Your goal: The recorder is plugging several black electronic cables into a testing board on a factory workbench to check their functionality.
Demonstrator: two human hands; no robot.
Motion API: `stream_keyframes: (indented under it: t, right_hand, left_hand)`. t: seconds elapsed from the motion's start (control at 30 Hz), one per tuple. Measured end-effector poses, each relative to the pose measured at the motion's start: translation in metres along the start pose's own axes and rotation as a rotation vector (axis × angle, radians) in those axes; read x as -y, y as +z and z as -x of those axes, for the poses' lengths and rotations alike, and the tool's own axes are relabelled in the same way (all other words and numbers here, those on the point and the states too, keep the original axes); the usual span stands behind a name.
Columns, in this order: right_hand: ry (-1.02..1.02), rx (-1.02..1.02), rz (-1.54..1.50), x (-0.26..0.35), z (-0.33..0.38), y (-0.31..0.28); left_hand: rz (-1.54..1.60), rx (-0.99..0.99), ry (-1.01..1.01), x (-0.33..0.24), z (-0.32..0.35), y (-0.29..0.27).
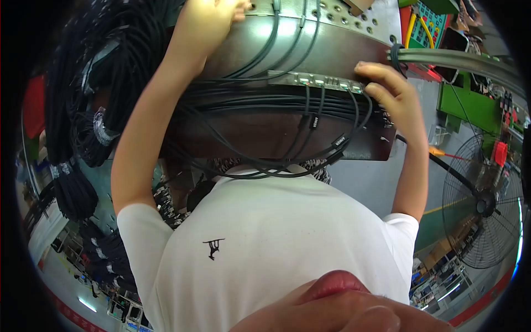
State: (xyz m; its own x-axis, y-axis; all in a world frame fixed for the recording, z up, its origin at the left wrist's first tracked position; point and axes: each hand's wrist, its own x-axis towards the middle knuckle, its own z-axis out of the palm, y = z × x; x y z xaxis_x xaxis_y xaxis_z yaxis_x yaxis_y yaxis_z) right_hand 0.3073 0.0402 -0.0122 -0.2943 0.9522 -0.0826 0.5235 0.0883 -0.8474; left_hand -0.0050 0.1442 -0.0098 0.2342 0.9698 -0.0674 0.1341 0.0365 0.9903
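Observation:
On the dark brown work surface lies a narrow metal strip with several small connectors set along it. Black cables run from the connectors toward me and loop over the near edge, some with black tags. By the strip's right end is my right hand, its thumb and forefinger apart with nothing visible between them. My left hand reaches to the far left beside more black cables; its fingers are partly cut off by the upper edge, so what they hold, if anything, is hidden.
Thick bundles of black cable hang at the left. A perforated metal plate lies at the back. To the right are yellow-handled pliers, a curved metal bar and a large black fan.

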Motion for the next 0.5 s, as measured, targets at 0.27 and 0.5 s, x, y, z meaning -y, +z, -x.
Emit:
stream_keyframes:
  t: [0.27,0.5]
  right_hand:
    - [-0.137,-0.388,0.417,0.007,-0.189,-0.023]
    - [-0.283,-0.572,0.507,0.016,-0.23,-0.009]
  left_hand:
    - [1.052,0.48,-0.366,0.034,-0.063,0.059]
    - [1.091,0.524,-0.173,0.046,-0.064,0.05]
